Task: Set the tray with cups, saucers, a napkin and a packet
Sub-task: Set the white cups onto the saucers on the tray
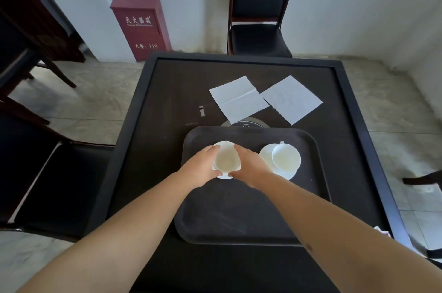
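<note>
A dark tray [239, 216] lies on the black table [167, 91]. On its far left stands a white cup [226, 160] on a saucer [224, 176]. My left hand [203, 168] holds the cup and saucer from the left, my right hand [248, 168] from the right. A second white cup [285, 157] sits on its saucer [265, 155] at the tray's far right. Two white napkins, one [239, 98] and another [291, 98], lie flat on the table beyond the tray. A pinkish packet's [382, 231] corner shows by my right forearm.
A round dark disc [246, 123] peeks out behind the tray. A small slot [202, 110] is set in the tabletop. Black chairs stand at the far side [259, 29] and at the left [59, 185]. A red cabinet [141, 27] stands against the wall.
</note>
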`<state>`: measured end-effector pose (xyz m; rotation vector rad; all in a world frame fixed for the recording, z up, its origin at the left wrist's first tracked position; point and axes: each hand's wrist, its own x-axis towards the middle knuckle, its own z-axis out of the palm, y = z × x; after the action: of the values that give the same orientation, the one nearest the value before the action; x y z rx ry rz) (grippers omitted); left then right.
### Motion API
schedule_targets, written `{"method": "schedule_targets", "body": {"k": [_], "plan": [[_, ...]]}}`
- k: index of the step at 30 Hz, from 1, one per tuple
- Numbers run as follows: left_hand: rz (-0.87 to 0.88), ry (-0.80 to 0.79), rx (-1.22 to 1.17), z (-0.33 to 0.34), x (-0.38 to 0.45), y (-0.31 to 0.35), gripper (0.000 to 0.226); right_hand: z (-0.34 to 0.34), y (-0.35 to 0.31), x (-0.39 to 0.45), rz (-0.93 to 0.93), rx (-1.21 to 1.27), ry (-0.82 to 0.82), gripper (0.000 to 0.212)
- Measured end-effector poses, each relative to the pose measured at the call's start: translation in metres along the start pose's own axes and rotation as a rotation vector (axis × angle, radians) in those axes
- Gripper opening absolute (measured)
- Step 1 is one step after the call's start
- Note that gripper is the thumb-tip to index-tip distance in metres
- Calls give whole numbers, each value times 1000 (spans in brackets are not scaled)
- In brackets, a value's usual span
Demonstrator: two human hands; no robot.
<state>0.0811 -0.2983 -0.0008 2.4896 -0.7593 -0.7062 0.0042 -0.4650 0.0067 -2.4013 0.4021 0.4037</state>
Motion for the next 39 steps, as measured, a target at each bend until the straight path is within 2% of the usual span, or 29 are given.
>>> {"method": "schedule_targets", "body": {"k": [11,18,28,35,39], "plan": [[-14,37,46,4,1,0,81,7,7,9,-27,-41,-18,87],[-40,32,-94,2,4,-1,87,5,9,13,-34,-53,-37,89],[-34,69,-121,2,7,4,83,3,10,16,-17,-39,-31,91],[-3,-42,122,0,-5,3,98,-4,9,8,28,-24,-61,101],[23,-14,242,-13,-18,1,95,-17,13,-5,28,-69,-62,91]]}}
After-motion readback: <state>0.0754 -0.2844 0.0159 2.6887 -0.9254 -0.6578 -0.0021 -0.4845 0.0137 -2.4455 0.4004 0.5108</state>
